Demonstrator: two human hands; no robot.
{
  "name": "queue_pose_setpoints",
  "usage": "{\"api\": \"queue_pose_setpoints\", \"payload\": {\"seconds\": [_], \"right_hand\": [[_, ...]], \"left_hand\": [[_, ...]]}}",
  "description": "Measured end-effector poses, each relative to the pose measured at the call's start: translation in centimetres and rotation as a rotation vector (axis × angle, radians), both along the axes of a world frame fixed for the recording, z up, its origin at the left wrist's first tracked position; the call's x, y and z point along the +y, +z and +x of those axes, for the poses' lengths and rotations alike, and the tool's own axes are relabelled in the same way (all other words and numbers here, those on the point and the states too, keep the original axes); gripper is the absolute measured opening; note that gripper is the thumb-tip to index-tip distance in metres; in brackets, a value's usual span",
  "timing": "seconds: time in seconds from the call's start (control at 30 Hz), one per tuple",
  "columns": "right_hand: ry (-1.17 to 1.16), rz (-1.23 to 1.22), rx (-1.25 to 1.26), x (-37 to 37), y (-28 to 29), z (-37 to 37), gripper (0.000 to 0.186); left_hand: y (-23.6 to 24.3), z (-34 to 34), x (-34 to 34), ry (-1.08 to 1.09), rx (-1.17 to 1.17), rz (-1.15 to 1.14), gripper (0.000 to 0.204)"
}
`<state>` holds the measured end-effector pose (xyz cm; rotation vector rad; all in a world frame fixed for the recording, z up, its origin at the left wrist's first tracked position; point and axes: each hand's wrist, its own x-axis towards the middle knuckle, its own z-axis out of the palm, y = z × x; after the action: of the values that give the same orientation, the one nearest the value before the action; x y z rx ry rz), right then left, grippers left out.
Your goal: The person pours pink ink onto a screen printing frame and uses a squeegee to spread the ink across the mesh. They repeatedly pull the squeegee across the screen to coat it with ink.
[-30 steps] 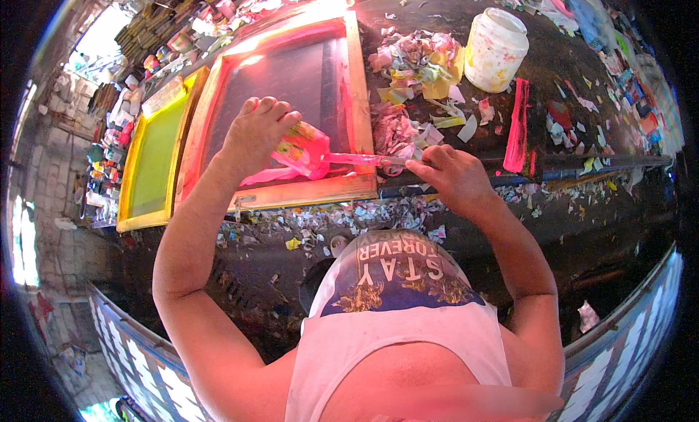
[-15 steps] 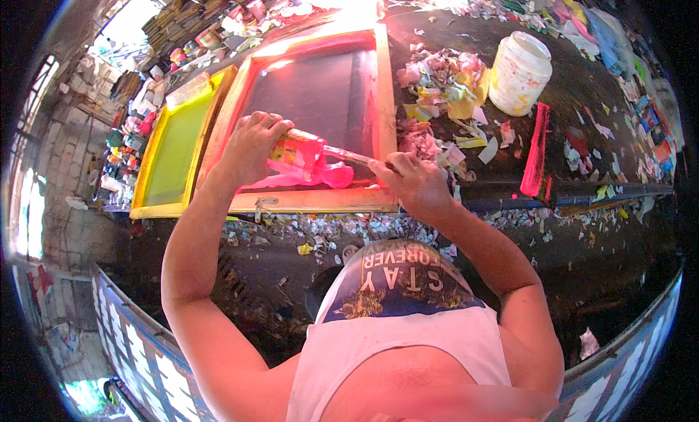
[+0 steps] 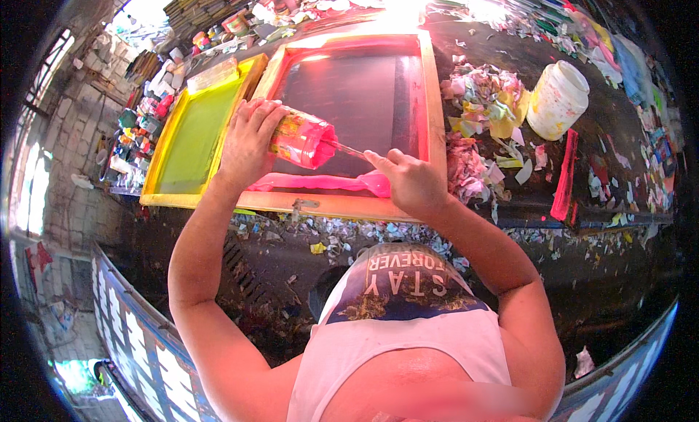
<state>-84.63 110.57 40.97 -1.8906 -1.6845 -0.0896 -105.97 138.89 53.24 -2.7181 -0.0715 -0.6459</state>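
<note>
In a room with a block wall (image 3: 62,142) at the left, we saw a dark table (image 3: 502,50) scattered with paper scraps (image 3: 488,94), where a yellow-framed screen (image 3: 193,134) lay left of a wooden-framed screen (image 3: 435,116) with pink ink (image 3: 313,182) along its near side. Over this second screen, our left hand (image 3: 251,134) grasped a tilted jar (image 3: 300,138), pink inside, while our right hand (image 3: 415,185) pinched a thin tool (image 3: 348,150) at its mouth. At the right stood a white jar (image 3: 559,100), whose contents we could not tell.

- Left hand (image 3: 253,134): fingers curled, over the left side of the screen frame (image 3: 435,120).
- Right hand (image 3: 415,185): fingers bent inward, by the frame's near right corner.
- Elbows (image 3: 191,298): both bent, short of the frame.
</note>
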Motion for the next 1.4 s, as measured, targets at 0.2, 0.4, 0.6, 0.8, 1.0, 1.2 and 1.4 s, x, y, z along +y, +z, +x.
{"api": "queue_pose_setpoints", "payload": {"seconds": [0.2,0.4,0.6,0.8,1.0,1.2,1.4], "right_hand": [[0.166,-0.074,0.558,3.3,-0.2,1.1,0.045],[0.286,-0.187,0.84,4.0,-1.8,1.2,0.045],[0.181,-0.271,0.681,2.2,-1.0,1.8,0.044],[0.042,-0.225,0.039,0.4,1.8,2.1,0.047],[0.003,-0.153,-0.062,0.4,2.8,1.3,0.046],[-0.042,-0.135,-0.156,-1.0,4.5,2.0,0.044],[-0.105,-0.053,-0.187,-2.0,5.6,2.5,0.048]], "left_hand": [[-1.7,-2.0,3.9,-0.021,-0.15,0.034,0.071],[-4.5,-5.1,8.2,0.038,-0.139,0.067,0.07],[-5.7,-8.5,11.6,0.086,-0.122,0.1,0.063],[-5.4,-10.3,12.2,0.146,-0.155,0.082,0.063],[-4.7,-10.4,11.4,0.133,-0.141,0.01,0.074],[-4.4,-9.3,10.3,0.099,-0.154,-0.063,0.078],[-4.5,-6.7,9.1,-0.011,-0.119,0.047,0.073]]}}
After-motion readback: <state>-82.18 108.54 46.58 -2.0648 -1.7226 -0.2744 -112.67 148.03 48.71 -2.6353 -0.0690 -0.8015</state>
